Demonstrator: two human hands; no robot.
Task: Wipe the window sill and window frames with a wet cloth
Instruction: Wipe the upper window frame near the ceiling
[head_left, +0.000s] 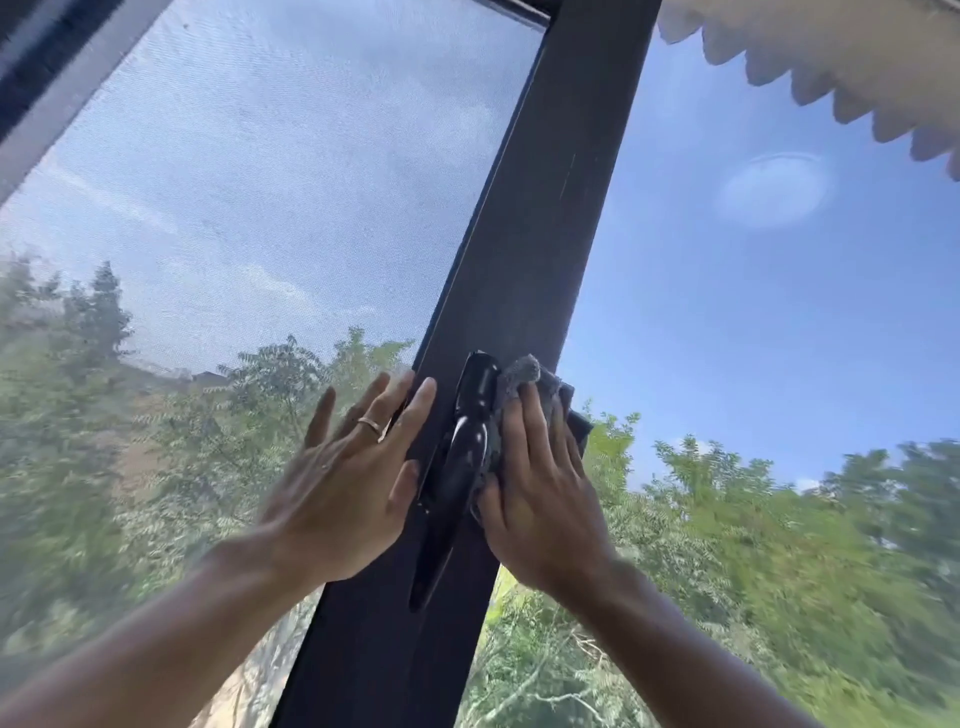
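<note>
A dark vertical window frame (550, 218) runs up the middle of the view, with a glossy black handle (470, 452) mounted on it. My right hand (540, 483) presses a grey cloth (524, 379) flat against the frame just right of the handle, fingers straight over the cloth. My left hand (353, 478), with a ring on one finger, rests with spread straight fingers on the insect screen (260, 208) and the frame's left edge, beside the handle. It holds nothing.
A clear glass pane (753, 312) lies right of the frame, with sky and trees behind it. A pale pleated blind (831, 62) hangs at the upper right. Another dark frame bar (62, 67) crosses the upper left corner.
</note>
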